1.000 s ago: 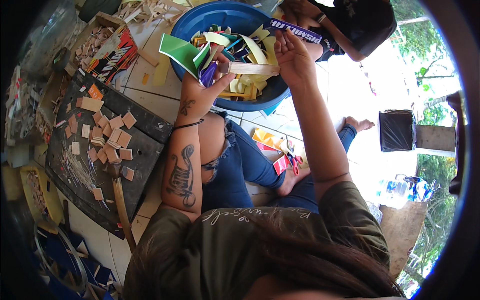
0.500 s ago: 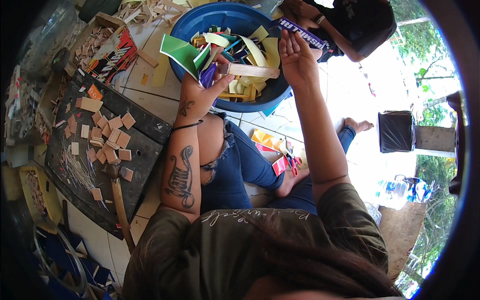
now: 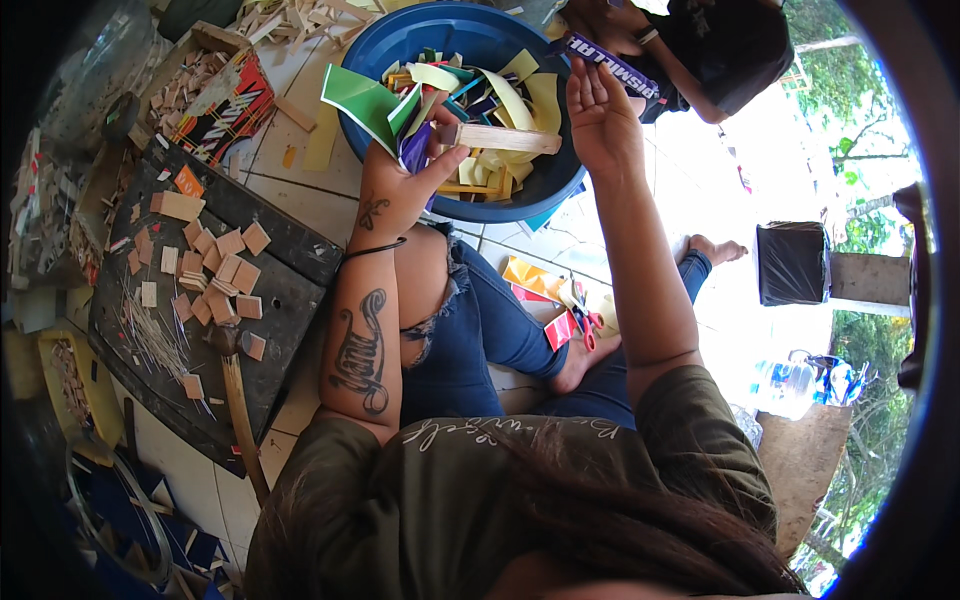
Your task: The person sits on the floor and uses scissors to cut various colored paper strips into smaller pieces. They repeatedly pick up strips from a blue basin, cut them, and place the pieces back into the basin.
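My left hand (image 3: 412, 180) is closed around a pale wooden block (image 3: 505, 139), which points right over the tub. Folded glossy sheets, one green (image 3: 362, 103) and one purple (image 3: 414, 150), stick out from the same hand. My right hand (image 3: 606, 122) is raised at the tub's right rim, palm toward me and fingers stretched upward. A purple strip with white lettering (image 3: 612, 64) lies across its fingertips; how it is held there is partly hidden. Below both hands, a blue tub (image 3: 372, 52) holds many coloured paper cuttings (image 3: 500, 185).
On the left, a dark board (image 3: 300, 255) carries small wooden pieces (image 3: 225, 275), thin sticks and a wood-handled tool (image 3: 238, 400). Red scissors (image 3: 588, 325) lie by my foot. Another person (image 3: 720, 50) sits at the upper right. Plastic bottles (image 3: 785, 388) stand at right.
My right hand has shifted slightly to the right, and the purple strip has moved with it. My left hand keeps hold of the wooden block and sheets, almost still.
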A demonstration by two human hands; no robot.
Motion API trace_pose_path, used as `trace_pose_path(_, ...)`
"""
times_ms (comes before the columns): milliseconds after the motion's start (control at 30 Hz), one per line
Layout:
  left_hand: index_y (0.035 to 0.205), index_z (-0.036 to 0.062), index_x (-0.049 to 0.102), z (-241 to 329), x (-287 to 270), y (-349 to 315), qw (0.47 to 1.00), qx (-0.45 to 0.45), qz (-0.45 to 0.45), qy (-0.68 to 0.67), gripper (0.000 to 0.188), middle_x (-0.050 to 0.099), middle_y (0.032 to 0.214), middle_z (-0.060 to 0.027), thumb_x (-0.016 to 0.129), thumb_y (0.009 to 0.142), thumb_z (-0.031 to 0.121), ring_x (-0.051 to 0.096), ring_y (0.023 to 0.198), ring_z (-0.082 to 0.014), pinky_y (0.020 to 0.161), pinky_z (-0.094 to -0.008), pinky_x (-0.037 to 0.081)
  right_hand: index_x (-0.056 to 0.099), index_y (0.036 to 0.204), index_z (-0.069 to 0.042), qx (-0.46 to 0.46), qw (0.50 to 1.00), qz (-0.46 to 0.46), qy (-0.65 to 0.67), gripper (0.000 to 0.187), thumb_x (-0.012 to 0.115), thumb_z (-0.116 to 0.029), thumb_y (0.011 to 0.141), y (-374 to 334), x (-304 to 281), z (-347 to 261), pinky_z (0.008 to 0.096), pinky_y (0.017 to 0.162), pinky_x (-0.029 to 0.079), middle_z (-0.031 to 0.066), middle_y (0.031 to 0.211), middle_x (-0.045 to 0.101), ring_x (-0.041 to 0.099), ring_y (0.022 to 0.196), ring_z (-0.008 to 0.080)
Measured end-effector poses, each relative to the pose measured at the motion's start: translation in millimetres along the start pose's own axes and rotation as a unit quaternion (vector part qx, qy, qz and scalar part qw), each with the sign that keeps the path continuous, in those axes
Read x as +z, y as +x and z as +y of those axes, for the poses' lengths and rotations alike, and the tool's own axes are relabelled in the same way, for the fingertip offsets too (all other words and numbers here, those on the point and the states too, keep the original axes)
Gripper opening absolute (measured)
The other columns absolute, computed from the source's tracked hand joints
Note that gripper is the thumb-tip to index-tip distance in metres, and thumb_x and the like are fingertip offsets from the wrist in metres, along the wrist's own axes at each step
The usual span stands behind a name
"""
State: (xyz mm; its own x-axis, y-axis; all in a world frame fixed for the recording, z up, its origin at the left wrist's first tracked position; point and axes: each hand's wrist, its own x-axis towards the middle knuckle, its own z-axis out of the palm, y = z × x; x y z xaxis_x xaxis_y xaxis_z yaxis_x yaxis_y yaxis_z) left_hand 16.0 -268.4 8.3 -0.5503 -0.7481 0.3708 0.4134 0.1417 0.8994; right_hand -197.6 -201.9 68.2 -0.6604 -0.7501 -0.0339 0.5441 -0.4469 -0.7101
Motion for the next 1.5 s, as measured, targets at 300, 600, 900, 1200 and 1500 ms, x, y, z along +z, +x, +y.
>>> trace_pose_path(300, 0.119, 0.0008, 0.046, 1, 2, -1, 1.0, -0.011, 0.016, -0.01, 0.05, 0.055, 0.097, -0.0024, 0.065, 0.072, -0.002, 0.047, 0.076, -0.0059, 0.071, -0.0192, 0.039, 0.061, 0.099, 0.002, -0.121, 0.788, -0.102, -0.595, 0.026, 0.058, -0.016, 0.081, 6, 3, -35, 0.0227, 0.073, 0.045, 0.009, 0.086, 0.063, 0.062, 0.078, 0.018)
trace_pose_path(600, 0.119, 0.0013, 0.046, 0, 1, 0, 1.0, -0.012, 0.014, 0.003, 0.049, 0.055, 0.097, -0.0022, 0.065, 0.073, -0.001, 0.047, 0.076, -0.0055, 0.071, -0.0192, 0.04, 0.06, 0.11, -0.008, -0.109, 0.53, -0.338, -0.77, 0.027, 0.054, -0.021, 0.088, 17, 27, -90, 0.0285, 0.074, 0.05, 0.0124, 0.095, 0.064, 0.063, 0.08, 0.0207)
trace_pose_path(900, 0.119, 0.0012, 0.046, -4, 0, 0, 1.0, -0.011, 0.01, -0.011, 0.05, 0.055, 0.098, -0.0025, 0.065, 0.074, -0.001, 0.048, 0.077, -0.0055, 0.072, -0.019, 0.04, 0.061, 0.108, -0.007, -0.093, 0.523, -0.393, -0.751, 0.027, 0.055, -0.022, 0.087, 18, 33, -99, 0.0324, 0.074, 0.053, 0.0131, 0.098, 0.063, 0.063, 0.086, 0.0254)
trace_pose_path(1200, 0.117, 0.0011, 0.05, -5, 1, 1, 0.999, -0.005, 0.024, -0.034, 0.047, 0.054, 0.092, 0.0007, 0.067, 0.073, 0.003, 0.044, 0.073, -0.0057, 0.067, -0.0188, 0.039, 0.061, 0.106, -0.008, -0.087, 0.531, -0.387, -0.749, 0.025, 0.055, -0.022, 0.087, 15, 37, -95, 0.0326, 0.075, 0.052, 0.0122, 0.099, 0.063, 0.062, 0.087, 0.0256)
trace_pose_path(1500, 0.12, 0.0011, 0.046, -5, 0, 1, 1.0, -0.007, 0.011, -0.017, 0.049, 0.055, 0.098, -0.0026, 0.064, 0.074, -0.002, 0.048, 0.076, -0.0052, 0.073, -0.019, 0.04, 0.062, 0.105, -0.008, -0.081, 0.516, -0.362, -0.772, 0.023, 0.055, -0.019, 0.087, 16, 30, -84, 0.0311, 0.075, 0.051, 0.0108, 0.094, 0.064, 0.063, 0.084, 0.0226)
